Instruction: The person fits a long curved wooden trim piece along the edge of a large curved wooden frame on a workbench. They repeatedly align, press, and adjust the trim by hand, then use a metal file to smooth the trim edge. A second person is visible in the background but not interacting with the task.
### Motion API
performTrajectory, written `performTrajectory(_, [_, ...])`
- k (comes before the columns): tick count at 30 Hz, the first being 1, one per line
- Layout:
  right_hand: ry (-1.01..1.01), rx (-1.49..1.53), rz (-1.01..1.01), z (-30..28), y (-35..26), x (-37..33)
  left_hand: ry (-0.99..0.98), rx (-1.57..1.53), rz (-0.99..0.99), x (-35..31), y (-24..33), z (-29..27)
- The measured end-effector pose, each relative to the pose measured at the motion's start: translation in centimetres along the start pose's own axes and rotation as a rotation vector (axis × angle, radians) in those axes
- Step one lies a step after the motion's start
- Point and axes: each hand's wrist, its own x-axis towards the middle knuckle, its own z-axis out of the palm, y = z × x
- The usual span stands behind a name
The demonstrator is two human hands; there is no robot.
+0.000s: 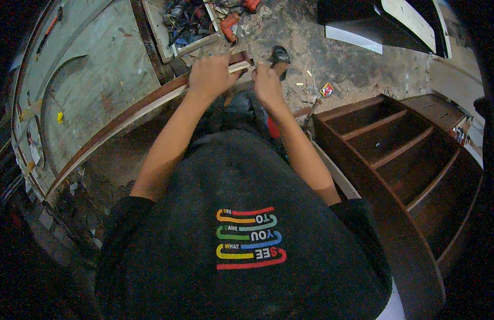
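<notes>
My left hand (210, 79) is closed over a long wooden strip (130, 111), dark brown on one face with a pale edge, which bends across the picture in the fisheye view. The strip's far end (240, 60) shows just past my left knuckles. Close beside that end, my right hand (267, 88) is closed, fingers curled together. A small dark bit shows at its fingertips, but what it grips is hidden. Below the hands lie my dark-clothed legs (241, 109), and a black shoe (280, 56) stands on the floor beyond my right hand.
A greenish worktop (111, 58) lies left, with a red-and-black tool (49, 31) and a small yellow piece (60, 117). Ahead, a shallow box (203, 41) holds tangled items beside an orange power tool (229, 28). A brown shelf unit (375, 164) lies right. Scraps and a colourful packet (326, 89) litter the floor.
</notes>
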Motion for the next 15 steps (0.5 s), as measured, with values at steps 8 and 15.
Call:
performTrajectory(8, [0.038, 0.152, 0.104, -0.3, -0.7, -0.5, -0.002, -0.022, -0.029, -0.2, 0.9, -1.0])
performTrajectory(15, [-0.160, 0.175, 0.088, -1.2, -0.1, -0.2, -0.010, -0.081, -0.060, -0.7, 1.4, -1.0])
